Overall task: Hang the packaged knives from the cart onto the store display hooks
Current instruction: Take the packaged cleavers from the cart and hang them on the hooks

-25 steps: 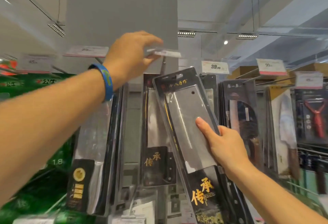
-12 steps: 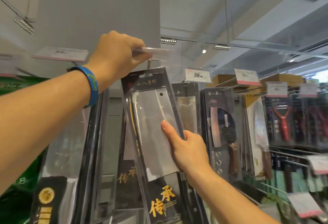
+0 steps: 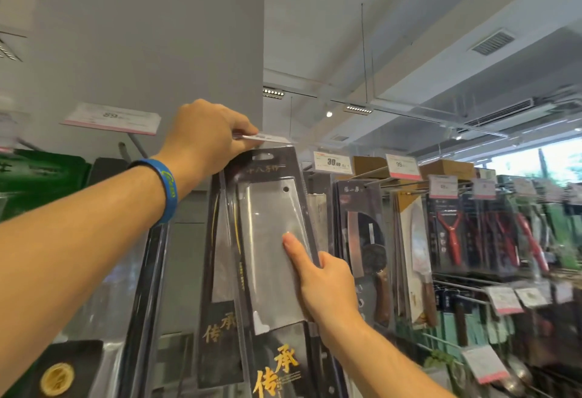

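A packaged cleaver (image 3: 267,240) in a black card with gold characters hangs upright in front of me, its hang hole just below a clear price tag (image 3: 267,138). My right hand (image 3: 321,278) grips the pack's right edge, the forefinger lying flat on the clear blister. My left hand (image 3: 208,136), with a blue wristband, pinches the price tag at the tip of the display hook, which the hand and tag hide. A second pack of the same kind (image 3: 220,271) hangs right behind.
More packaged knives (image 3: 365,240) and red peelers (image 3: 450,233) hang on hooks to the right, under price tags (image 3: 332,162). Black packs (image 3: 145,303) hang at the left, green boxes (image 3: 41,177) behind them. A grey pillar (image 3: 141,51) rises above.
The cleaver pack has gone from tilted to upright and risen toward the price tag. My view has swung left and closer. My left hand stays on the tag.
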